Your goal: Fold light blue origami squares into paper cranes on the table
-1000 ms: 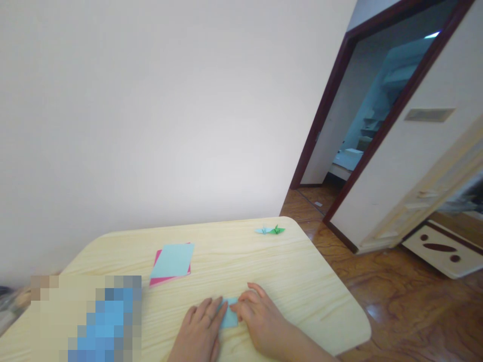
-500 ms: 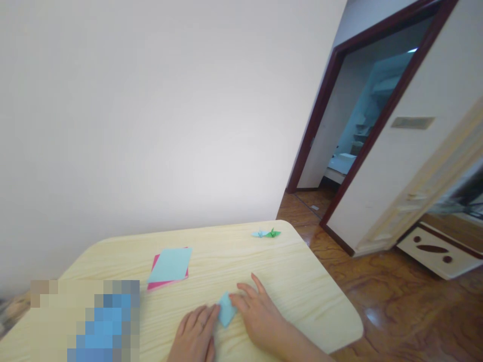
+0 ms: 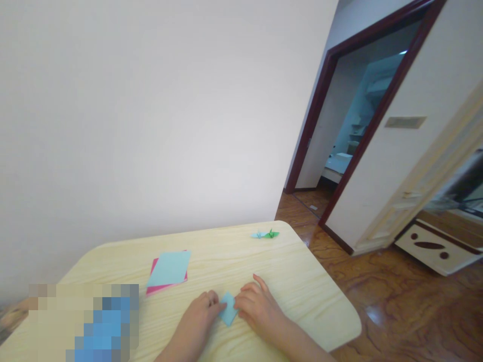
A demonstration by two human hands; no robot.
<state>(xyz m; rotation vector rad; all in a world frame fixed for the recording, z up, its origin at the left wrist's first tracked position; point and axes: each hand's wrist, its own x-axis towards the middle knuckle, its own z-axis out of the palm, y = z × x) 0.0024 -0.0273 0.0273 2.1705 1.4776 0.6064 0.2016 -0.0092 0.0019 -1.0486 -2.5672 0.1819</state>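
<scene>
Bordering a wall [image 3: 169,110], the pale tabletop [image 3: 309,301] bears paper [image 3: 229,312]

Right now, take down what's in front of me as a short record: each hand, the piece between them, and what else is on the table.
Left hand: touching the left side of the small blue paper
Right hand: at that paper's right side
Piece between: diamond-shaped in view, on the table; fold layers too small to tell
Left, farther off: light blue sheet over a pink sheet, pink showing at the edges
Far right: light blue figure and green figure, side by side
Lower left: pixelated, contents unreadable
</scene>
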